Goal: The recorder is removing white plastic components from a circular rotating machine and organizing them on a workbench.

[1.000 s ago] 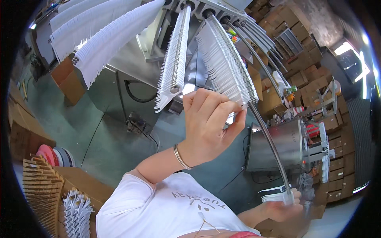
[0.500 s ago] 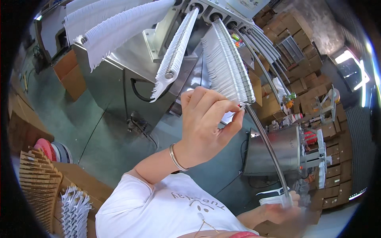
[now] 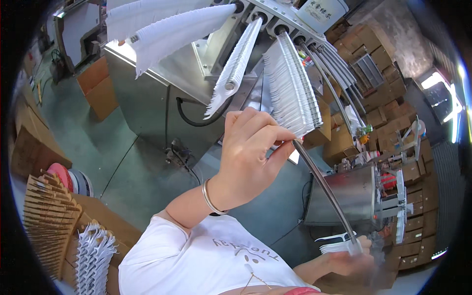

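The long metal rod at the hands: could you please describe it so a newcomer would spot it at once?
Find the big shiny metal cabinet right of centre. The long metal rod slants in front of it, from the left hand down to the right hand. Unlike the white-packed rods above, it runs bare between both hands.

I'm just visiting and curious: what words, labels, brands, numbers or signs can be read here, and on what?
I leave wording uncopied.
White shirt: one grey-brown word, upside down in view, beside a smiley.
White bucket-like container: dark printed characters.
Stacked cardboard boxes: any markings too small to read.
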Demonstrator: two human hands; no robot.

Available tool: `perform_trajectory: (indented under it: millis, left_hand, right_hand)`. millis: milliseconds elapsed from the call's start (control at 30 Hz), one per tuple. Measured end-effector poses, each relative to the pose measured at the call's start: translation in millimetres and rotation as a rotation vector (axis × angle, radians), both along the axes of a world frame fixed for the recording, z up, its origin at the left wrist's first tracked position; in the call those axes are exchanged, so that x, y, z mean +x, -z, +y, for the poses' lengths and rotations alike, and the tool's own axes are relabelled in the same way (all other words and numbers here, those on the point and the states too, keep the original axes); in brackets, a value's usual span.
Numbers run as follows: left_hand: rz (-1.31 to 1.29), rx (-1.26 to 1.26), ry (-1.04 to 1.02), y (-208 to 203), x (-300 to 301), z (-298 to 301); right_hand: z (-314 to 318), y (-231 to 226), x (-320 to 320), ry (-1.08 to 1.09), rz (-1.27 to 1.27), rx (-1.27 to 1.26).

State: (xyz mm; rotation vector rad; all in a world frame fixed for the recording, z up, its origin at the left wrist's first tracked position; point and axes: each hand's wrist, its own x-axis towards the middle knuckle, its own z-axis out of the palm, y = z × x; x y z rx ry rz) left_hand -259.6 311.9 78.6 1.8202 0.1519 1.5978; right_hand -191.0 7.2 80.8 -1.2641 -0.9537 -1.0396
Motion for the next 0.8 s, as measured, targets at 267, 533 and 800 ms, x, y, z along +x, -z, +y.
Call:
perform_trajectory:
  millis: [267,533,800]
  left_hand:
    - [-0.018,0.023,-0.055,-2,-3,-4]
    - [-0.021,0.187,0.108,-7,1,-38]
    - [0.266,-0.071,1.037,41,85,-96]
  right_hand:
    - [-1,10,4,-0.198,0.167,0.19]
    - [-12,27,27,-0.054,0.133,0.074]
    - [-15,48,94,-0.833,0.774,0.276]
